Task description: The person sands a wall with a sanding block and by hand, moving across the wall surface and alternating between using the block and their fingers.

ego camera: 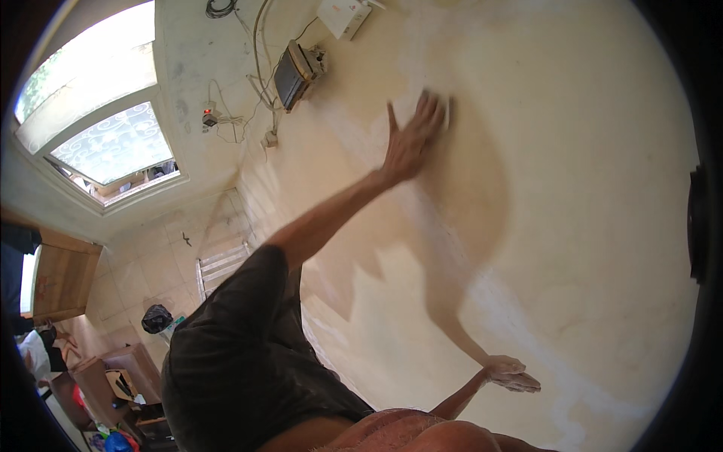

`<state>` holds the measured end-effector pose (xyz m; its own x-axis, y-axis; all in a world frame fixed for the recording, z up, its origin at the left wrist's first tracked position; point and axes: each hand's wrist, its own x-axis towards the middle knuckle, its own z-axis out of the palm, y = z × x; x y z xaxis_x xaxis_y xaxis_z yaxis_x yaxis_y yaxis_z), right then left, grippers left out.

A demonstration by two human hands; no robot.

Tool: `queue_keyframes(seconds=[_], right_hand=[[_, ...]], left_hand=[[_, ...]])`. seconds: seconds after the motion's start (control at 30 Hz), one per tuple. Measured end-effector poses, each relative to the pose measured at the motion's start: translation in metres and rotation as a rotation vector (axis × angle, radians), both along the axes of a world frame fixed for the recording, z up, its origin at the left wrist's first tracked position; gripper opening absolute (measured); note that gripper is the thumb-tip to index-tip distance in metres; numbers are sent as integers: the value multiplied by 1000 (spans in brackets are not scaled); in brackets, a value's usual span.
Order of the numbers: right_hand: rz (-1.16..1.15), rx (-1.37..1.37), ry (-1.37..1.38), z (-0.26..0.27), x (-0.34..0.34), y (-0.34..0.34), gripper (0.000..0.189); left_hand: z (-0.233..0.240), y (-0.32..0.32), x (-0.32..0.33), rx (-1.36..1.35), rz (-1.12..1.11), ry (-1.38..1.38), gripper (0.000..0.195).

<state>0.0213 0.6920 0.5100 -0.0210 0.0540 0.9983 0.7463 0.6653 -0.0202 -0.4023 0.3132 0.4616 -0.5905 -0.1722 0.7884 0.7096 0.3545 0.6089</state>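
Observation:
My left hand (411, 138) is raised against a cream-coloured wall (593, 169), its back towards me and one finger splayed out to the side. Under its fingers is a thin, pale-edged flat pad (450, 113), mostly hidden and a little blurred. Lower down, my right hand (513, 374) rests at the wall, dusty and flat. Its fingers point right, and nothing shows in it. Whitish filler streaks (508, 305) run diagonally over the wall between and below the hands. A shadow of my head and arm falls across this surface.
A dark box-shaped fixture (294, 76) and a white router (343, 17) hang on the wall with loose cables. Left are an open window (113, 147) and a plug in a socket (210, 116). On the tiled floor (147, 277) are a ladder (220, 265), a black bag (157, 319) and brown furniture (133, 367).

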Motion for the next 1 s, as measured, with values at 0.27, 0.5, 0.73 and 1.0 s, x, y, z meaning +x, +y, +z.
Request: queue_keyframes(seconds=[0.27,0.5,0.73,1.0], right_hand=[[-18,12,-17,3,-8,-3,74],[-32,24,28,9,-10,-18,72],[-62,14,58,13,-12,-26,71],[-87,-30,98,13,-17,-30,70]], left_hand=[[57,-31,-71,104,152,152,54],[-42,-18,-18,-262,-73,143,54],[153,-99,-96,-429,60,492,59],[58,-117,-97,-607,45,389,60]])
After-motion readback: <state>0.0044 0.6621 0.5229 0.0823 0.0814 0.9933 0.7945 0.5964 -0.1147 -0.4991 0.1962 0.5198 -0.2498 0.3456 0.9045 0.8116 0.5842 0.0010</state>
